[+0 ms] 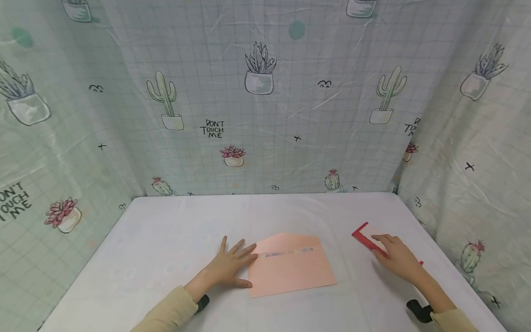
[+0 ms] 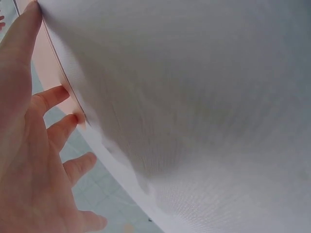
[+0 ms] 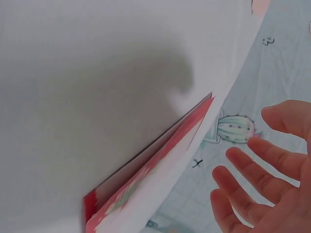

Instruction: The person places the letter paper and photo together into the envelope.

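Observation:
A peach-pink envelope (image 1: 292,272) lies on the white table with its flap raised away from the near side. Its slot shows a bluish printed strip inside. My left hand (image 1: 232,265) is spread at the envelope's left edge; in the left wrist view, the thumb and two fingers of the left hand (image 2: 34,126) touch that edge. At the right lies a folded card with a red border (image 1: 365,237), slightly parted along its edge in the right wrist view. Above the card is my right hand (image 1: 396,258). Seen from its wrist, the right hand (image 3: 272,184) has loosely bent fingers, apart from the card (image 3: 155,165).
The white table (image 1: 166,240) meets a curtain (image 1: 290,115) printed with cacti behind it and on both sides. Black wrist mounts sit under both sleeves, the right mount (image 1: 419,311) and the left mount (image 1: 202,303).

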The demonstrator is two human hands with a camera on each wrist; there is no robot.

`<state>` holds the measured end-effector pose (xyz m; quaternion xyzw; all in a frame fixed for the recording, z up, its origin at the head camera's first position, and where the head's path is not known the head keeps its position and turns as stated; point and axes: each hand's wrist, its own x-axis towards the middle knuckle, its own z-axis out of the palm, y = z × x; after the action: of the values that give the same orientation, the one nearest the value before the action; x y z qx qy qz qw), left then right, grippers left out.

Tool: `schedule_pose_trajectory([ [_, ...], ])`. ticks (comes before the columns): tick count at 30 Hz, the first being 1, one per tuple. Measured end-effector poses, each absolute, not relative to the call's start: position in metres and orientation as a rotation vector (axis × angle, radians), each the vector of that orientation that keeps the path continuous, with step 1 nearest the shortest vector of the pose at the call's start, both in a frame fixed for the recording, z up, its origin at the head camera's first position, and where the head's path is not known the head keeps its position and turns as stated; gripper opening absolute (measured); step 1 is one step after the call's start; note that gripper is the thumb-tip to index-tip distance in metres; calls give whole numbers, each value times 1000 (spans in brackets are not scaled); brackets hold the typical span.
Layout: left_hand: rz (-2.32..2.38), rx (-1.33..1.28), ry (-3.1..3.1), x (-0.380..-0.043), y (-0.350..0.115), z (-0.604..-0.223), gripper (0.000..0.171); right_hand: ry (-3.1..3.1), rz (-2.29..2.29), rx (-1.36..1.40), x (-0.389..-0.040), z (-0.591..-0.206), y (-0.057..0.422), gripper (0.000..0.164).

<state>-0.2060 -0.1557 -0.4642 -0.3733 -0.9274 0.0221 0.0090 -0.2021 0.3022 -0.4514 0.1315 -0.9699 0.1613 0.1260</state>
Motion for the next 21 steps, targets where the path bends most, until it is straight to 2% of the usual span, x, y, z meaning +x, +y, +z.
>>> schedule_pose_trajectory([
  [9, 68, -1157, -2914, -205, -155, -463, 73, -2980, 520, 233, -207, -455, 331, 47],
  [21, 51, -1156, -2923, -206, -155, -465, 74, -3170, 680, 147, -213, -453, 370, 65],
])
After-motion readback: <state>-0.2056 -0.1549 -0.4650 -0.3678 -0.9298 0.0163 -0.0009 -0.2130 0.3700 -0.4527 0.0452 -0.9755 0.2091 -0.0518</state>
